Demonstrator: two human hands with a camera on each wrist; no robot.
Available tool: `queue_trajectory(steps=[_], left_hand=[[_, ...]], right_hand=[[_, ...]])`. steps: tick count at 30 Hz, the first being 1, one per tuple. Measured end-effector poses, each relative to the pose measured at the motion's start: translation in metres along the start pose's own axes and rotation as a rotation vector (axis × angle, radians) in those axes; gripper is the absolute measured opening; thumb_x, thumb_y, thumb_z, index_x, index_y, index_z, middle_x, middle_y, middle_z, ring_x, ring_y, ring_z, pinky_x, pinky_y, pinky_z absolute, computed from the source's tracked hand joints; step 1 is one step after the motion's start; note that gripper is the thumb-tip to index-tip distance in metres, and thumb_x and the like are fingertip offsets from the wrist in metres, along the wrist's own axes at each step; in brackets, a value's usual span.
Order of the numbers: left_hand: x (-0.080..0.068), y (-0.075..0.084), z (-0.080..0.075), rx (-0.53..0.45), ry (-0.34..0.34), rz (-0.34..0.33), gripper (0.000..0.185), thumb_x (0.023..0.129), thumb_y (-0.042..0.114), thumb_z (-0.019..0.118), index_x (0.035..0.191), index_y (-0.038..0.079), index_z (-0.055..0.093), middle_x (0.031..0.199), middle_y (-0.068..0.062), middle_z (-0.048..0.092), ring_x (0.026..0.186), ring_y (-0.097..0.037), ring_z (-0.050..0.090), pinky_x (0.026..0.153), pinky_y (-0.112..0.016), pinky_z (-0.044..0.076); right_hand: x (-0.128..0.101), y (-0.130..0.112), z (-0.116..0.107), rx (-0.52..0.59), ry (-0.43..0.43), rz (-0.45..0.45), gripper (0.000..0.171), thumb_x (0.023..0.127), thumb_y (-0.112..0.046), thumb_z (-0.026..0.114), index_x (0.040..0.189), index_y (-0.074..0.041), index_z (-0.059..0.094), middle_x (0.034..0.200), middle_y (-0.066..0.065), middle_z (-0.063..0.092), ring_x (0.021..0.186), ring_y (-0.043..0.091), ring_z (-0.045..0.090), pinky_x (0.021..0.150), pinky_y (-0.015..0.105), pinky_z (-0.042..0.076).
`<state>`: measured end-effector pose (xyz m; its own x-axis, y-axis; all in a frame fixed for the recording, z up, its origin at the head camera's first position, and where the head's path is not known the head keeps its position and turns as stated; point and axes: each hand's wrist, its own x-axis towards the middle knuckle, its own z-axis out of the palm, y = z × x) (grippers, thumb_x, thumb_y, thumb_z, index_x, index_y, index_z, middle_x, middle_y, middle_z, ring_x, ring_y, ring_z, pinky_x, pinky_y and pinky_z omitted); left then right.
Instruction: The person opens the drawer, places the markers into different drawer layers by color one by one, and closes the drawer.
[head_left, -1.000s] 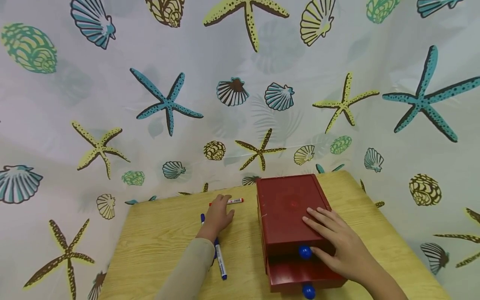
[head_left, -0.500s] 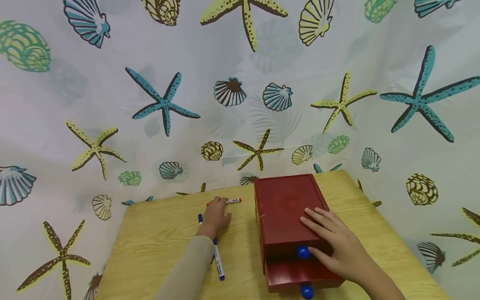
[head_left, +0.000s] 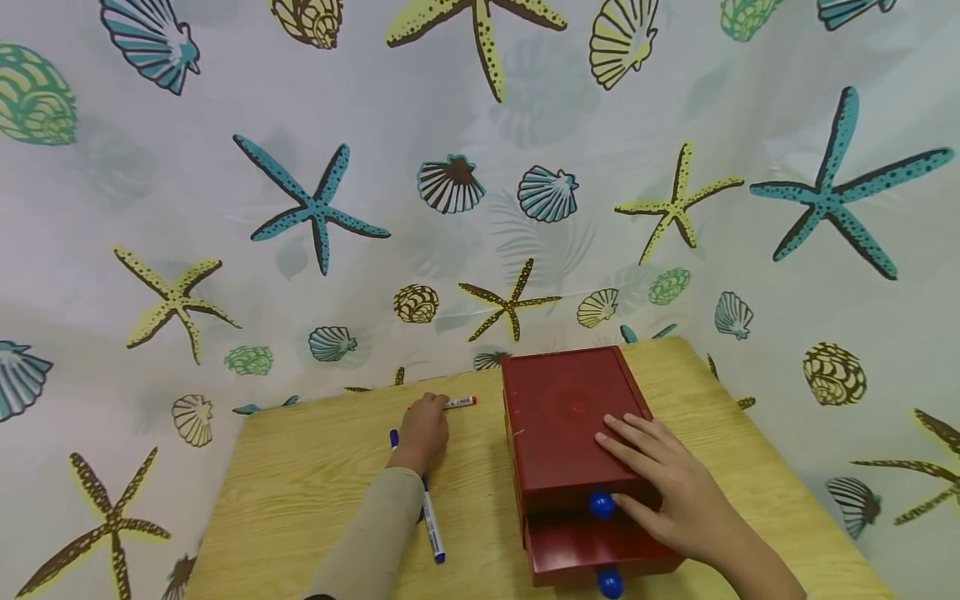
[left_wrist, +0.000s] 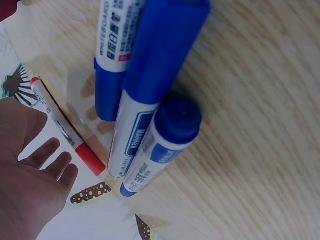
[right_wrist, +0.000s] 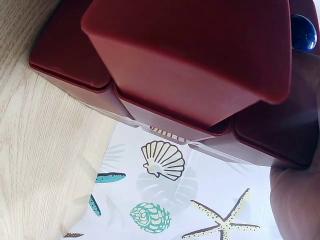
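My left hand (head_left: 424, 427) reaches over the red-capped whiteboard marker (head_left: 461, 402) near the table's back edge. In the left wrist view its loosely bent fingers hang beside the red marker (left_wrist: 62, 122), apparently not around it. Several blue-capped markers (left_wrist: 137, 127) lie bunched by that wrist; in the head view the forearm partly covers them. My right hand (head_left: 678, 492) rests with spread fingers on top of the dark red drawer cabinet (head_left: 570, 417). Its thumb touches or nearly touches the upper blue knob (head_left: 602, 505). A lower drawer (head_left: 577, 546) stands pulled out.
The wooden table (head_left: 300, 492) reaches back to a white curtain (head_left: 375, 108) printed with shells and starfish, which also hangs at both sides. The lower blue knob (head_left: 610, 582) sticks out toward the near edge. The right wrist view shows the pulled-out drawer (right_wrist: 190, 55) jutting from the cabinet.
The whole head view has shifted slightly left. My left hand has moved a little over the red marker, its fingers drawn in. The right hand stays on the cabinet.
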<state>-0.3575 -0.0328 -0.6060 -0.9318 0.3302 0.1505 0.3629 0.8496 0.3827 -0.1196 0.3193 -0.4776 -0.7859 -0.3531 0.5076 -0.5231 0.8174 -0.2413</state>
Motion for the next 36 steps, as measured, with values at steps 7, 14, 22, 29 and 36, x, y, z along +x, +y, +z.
queue_trajectory(steps=[7,14,22,29,36], left_hand=[[-0.001,0.005,-0.007,0.01,-0.035,-0.018,0.035,0.102,0.002,0.059,0.137,0.002,0.066,0.133,-0.021,0.068,0.118,-0.042,0.067,0.099,-0.056,0.058],[0.001,0.001,-0.004,0.023,-0.079,-0.032,0.04,0.101,0.008,0.067,0.14,0.002,0.064,0.137,-0.021,0.066,0.124,-0.042,0.065,0.104,-0.058,0.054],[0.0,0.001,0.002,0.062,-0.063,-0.045,0.043,0.098,0.014,0.073,0.139,0.004,0.065,0.134,-0.021,0.066,0.119,-0.043,0.065,0.101,-0.061,0.053],[0.0,0.003,0.003,0.093,-0.037,-0.013,0.035,0.098,0.007,0.07,0.134,0.007,0.069,0.124,-0.019,0.069,0.107,-0.04,0.066,0.091,-0.059,0.056],[-0.001,0.003,0.004,0.082,-0.063,-0.03,0.032,0.097,-0.004,0.066,0.126,0.007,0.073,0.111,-0.015,0.067,0.095,-0.035,0.064,0.082,-0.054,0.058]], right_hand=[[0.0,-0.002,-0.001,0.01,0.006,0.004,0.088,0.075,-0.023,0.096,0.154,-0.026,0.058,0.161,0.004,0.054,0.149,0.033,0.046,0.131,0.019,0.002],[-0.002,-0.001,-0.001,0.0,0.002,0.01,0.088,0.075,-0.025,0.096,0.155,-0.026,0.057,0.162,0.004,0.053,0.15,0.032,0.045,0.131,0.02,0.002],[-0.005,0.0,0.003,0.004,-0.01,0.022,0.087,0.078,-0.027,0.095,0.156,-0.027,0.056,0.162,0.004,0.053,0.151,0.031,0.043,0.132,0.021,0.002],[-0.004,-0.001,0.003,0.009,-0.008,0.022,0.085,0.078,-0.029,0.095,0.155,-0.026,0.057,0.162,0.004,0.053,0.151,0.032,0.044,0.132,0.022,0.002],[-0.004,-0.001,0.003,0.012,-0.011,0.026,0.085,0.078,-0.028,0.094,0.155,-0.027,0.057,0.162,0.004,0.053,0.151,0.032,0.043,0.132,0.021,0.002]])
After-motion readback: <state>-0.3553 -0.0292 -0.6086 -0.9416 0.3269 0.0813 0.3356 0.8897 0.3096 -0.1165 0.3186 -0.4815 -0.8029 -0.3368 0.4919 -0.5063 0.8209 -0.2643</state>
